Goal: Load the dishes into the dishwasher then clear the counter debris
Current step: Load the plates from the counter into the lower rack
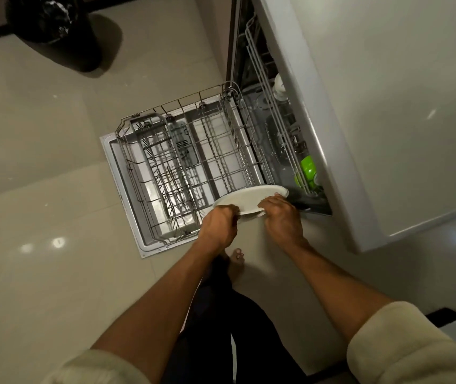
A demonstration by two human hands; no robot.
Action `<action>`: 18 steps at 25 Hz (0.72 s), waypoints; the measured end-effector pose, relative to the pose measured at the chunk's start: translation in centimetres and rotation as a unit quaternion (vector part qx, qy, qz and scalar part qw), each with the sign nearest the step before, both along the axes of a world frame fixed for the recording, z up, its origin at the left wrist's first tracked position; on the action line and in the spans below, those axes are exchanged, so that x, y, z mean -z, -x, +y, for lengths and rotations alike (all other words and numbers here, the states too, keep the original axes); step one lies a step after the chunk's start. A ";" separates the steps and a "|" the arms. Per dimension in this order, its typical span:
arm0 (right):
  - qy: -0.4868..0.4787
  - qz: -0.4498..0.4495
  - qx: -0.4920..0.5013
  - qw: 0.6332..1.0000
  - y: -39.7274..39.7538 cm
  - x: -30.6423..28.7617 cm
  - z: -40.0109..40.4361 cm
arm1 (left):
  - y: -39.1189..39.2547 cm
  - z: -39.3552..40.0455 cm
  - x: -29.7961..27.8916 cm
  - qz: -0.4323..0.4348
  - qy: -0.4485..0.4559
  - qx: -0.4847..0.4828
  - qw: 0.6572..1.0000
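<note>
Both hands hold a white plate (249,199) just above the near right corner of the lower dishwasher rack (193,151). My left hand (218,224) grips the plate's near left rim. My right hand (283,217) grips its near right rim, fingers curled over the edge. The grey wire rack is pulled out over the lowered dishwasher door (127,195) and looks bare of dishes. A green cup (308,167) sits in the upper rack (273,106), which is still inside the machine.
A black bin (52,26) with a dark liner stands on the tiled floor at the far left. The white counter (387,106) overhangs the dishwasher on the right. My bare foot (236,259) and dark trouser legs are below the hands.
</note>
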State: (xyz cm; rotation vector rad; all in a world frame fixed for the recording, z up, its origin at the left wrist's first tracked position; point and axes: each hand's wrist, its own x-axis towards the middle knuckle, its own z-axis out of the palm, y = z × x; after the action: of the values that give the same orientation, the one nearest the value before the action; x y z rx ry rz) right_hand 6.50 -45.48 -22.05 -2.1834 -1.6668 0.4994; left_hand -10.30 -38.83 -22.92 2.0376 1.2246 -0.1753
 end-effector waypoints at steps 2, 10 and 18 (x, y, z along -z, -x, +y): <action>0.000 -0.004 0.006 1.000 0.1 1.1 0.7 | 0.0 0.7 1.2 0.006 -0.005 0.004 1.000; 0.034 0.003 0.000 0.999 -0.3 6.4 3.2 | 0.3 3.1 6.6 -0.021 -0.006 0.021 1.000; 0.036 0.012 0.003 0.999 -1.0 10.5 3.9 | -0.1 3.9 11.0 -0.038 -0.010 0.024 0.999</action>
State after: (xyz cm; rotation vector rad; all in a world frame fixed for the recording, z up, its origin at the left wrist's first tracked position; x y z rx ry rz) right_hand 7.52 -41.55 -32.54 -2.2233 -1.6521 0.5900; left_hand -10.24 -34.88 -33.94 2.0727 1.1356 -0.1079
